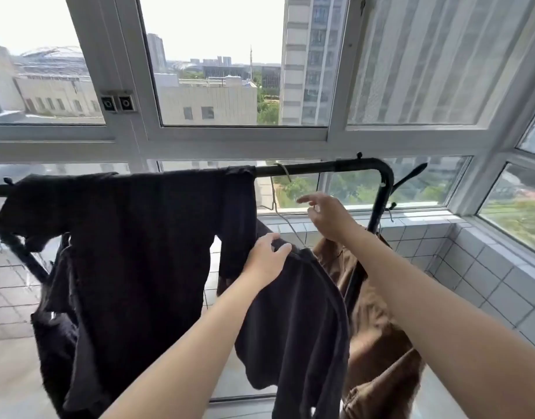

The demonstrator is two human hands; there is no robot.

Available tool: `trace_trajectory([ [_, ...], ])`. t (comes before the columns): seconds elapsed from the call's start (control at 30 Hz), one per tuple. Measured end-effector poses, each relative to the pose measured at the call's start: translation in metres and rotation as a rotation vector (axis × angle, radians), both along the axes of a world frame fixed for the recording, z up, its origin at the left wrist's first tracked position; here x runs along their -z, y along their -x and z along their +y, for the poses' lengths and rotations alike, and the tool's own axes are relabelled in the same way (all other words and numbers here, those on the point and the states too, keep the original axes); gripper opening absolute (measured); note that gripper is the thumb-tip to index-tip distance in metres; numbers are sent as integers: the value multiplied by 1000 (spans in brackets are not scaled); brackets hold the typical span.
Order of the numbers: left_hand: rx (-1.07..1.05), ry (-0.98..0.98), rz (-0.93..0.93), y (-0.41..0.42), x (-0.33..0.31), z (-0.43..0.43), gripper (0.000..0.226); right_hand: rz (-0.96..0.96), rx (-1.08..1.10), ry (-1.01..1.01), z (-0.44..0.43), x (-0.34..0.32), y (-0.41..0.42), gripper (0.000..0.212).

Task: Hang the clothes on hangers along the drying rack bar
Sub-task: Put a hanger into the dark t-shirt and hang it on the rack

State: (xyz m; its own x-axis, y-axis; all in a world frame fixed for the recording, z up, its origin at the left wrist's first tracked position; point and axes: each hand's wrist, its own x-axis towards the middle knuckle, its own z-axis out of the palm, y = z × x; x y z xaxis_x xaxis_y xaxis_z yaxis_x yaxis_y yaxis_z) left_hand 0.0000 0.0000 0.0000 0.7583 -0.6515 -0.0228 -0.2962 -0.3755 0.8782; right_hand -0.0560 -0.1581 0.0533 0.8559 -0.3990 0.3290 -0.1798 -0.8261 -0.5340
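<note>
1. Below the bar [320,167], 5 o'clock: left hand [266,258] grips dark shirt [296,313] at shoulder.
2. Right hand [329,216] spread, empty, beside wire hanger [283,170].
3. Shirt looks limp, light; hold by collar.

Bright daylight pours in through the windows [220,71]; the sky is blown out to white; the dark garments [133,237] read as near-black masses with little detail; the wide lens bows the window frames at the edges; the right hand [326,216] is slightly motion-blurred.
</note>
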Motion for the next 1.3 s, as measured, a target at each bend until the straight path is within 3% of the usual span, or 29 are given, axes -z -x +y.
trace_trajectory([
  [0.07,82,62,128,-1,3,-7,48,-10,-1,-3,-4,-1,-10,37],
  [0.17,152,106,172,3,9,-20,48,22,-68,-40,-9,2,-25,45],
  [0.23,192,136,217,7,8,-26,41,50,-167,-228,-10,-1,-33,57],
  [0.3,206,157,239,9,9,-34,20,119,-284,-463,-10,-9,-38,64],
  [0.4,130,173,170,14,10,-38,12,209,-420,-563,-9,-16,-47,50],
  [0.57,27,127,40,15,11,-32,18,190,-430,-500,-13,-15,-59,23],
  [0.67,-89,131,-9,9,10,-24,3,191,-467,-547,-21,-13,-59,21],
  [0.77,-140,113,-29,1,9,-16,38,212,-490,-507,-29,-8,-57,23],
  [0.87,-147,16,-49,-3,13,-8,50,158,-442,-444,-28,-4,-57,21],
  [1.0,-141,-62,-149,-3,23,7,28,136,-376,-216,-26,1,-61,19],
  [1.3,-224,-129,-418,-35,-5,32,24,154,-181,-28,-41,16,-57,16],
])
